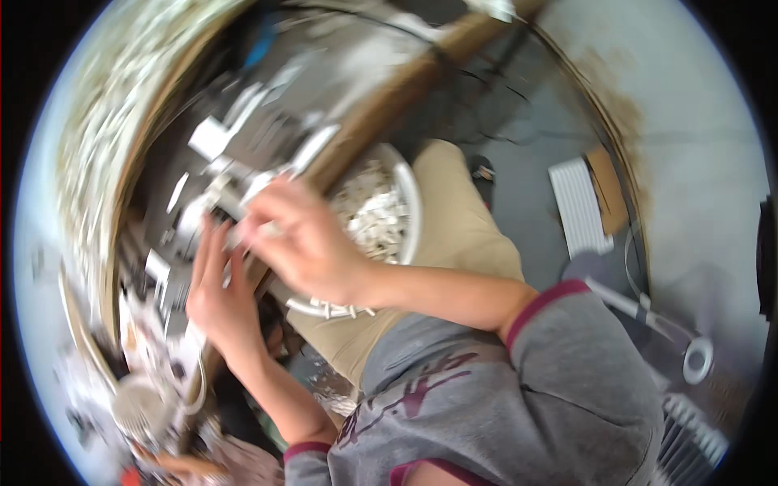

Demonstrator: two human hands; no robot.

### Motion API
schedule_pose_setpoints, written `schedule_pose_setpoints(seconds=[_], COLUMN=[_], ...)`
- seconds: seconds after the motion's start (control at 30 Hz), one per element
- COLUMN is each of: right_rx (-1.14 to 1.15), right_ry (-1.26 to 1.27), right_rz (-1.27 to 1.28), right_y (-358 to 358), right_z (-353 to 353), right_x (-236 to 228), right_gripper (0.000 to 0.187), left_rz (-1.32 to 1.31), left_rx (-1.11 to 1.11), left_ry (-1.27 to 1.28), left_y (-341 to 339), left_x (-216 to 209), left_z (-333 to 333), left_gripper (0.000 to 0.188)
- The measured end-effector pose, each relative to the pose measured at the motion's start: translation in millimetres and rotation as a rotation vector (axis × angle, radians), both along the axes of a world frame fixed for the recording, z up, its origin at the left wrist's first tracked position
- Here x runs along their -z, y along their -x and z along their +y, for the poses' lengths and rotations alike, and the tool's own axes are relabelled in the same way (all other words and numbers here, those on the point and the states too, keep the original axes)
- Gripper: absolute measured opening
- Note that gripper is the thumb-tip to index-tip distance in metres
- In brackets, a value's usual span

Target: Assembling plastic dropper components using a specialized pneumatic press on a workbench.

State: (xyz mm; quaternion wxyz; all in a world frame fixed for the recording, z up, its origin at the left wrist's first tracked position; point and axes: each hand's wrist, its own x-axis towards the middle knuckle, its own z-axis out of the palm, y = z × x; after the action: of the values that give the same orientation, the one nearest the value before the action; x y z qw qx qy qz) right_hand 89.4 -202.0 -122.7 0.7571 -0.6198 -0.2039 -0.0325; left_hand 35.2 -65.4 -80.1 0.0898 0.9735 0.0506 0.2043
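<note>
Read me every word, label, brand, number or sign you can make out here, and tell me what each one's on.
No text is legible.
Shirt: maroon lettering on the chest, too stylised and blurred to read.
Bench: too blurred to tell whether anything on it bears text.

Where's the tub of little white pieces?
In the head view, the white tub sits just right of the right hand, between the wooden table edge and the person's beige-trousered leg.

Room above the basin (413, 194); table edge (381, 112) obstacle beside right fingers (261, 220).
</note>
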Motion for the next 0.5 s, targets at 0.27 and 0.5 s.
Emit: schedule_pose_setpoints(seconds=[0.27,0.5], right_rx=[-0.146,-0.214], right_ry=[0.073,0.039], right_rz=[0.116,0.289], right_y=[-4.8,-19.7], right_z=[-15.4,-17.3], right_x=[-32.0,-49.5], right_gripper=[0.017,0.017], left_rz=[-0.058,-0.08], left_rx=[-0.04,0.006], left_ry=[0.127,0.137], left_y=[1.5,4.5], left_x=[0.6,-1.9], left_z=[3.0,6.9], left_gripper=[0.024,0.024])
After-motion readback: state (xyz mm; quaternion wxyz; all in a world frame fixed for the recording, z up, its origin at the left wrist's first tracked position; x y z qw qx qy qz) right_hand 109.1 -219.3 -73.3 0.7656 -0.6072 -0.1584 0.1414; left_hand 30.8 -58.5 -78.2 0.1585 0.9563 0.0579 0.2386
